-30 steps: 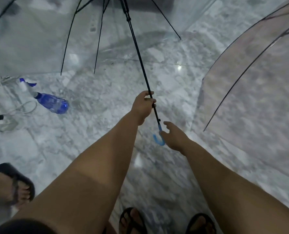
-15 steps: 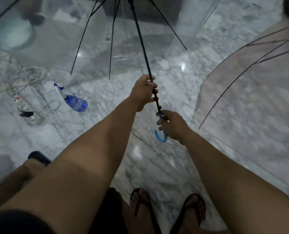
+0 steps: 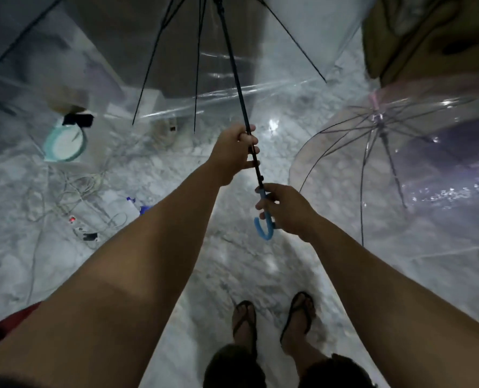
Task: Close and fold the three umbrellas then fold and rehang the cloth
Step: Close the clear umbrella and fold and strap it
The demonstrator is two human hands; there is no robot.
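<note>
Head view looks down past two bare forearms at a marble floor (image 3: 232,270). The left hand (image 3: 234,151) is wrapped closed around the black shaft (image 3: 234,79) of a clear umbrella (image 3: 274,60), fingers curled over the rod partway along it. The right hand (image 3: 284,208) is closed on the blue hooked handle (image 3: 264,229) at the shaft's lower end, with the hook's curve showing below the fingers. The two hands are near each other on the same rod but not touching. This umbrella is open, its transparent canopy and black ribs spread above and ahead of the hands.

A second clear umbrella (image 3: 400,169), with a pink tip, lies open on the floor to the right. To the left on the floor sit a tangle of white cables (image 3: 73,189) with a power strip (image 3: 77,224), and a blue spray bottle (image 3: 133,205) partly hidden behind the left forearm. Two feet in black flip-flops (image 3: 271,323) stand below.
</note>
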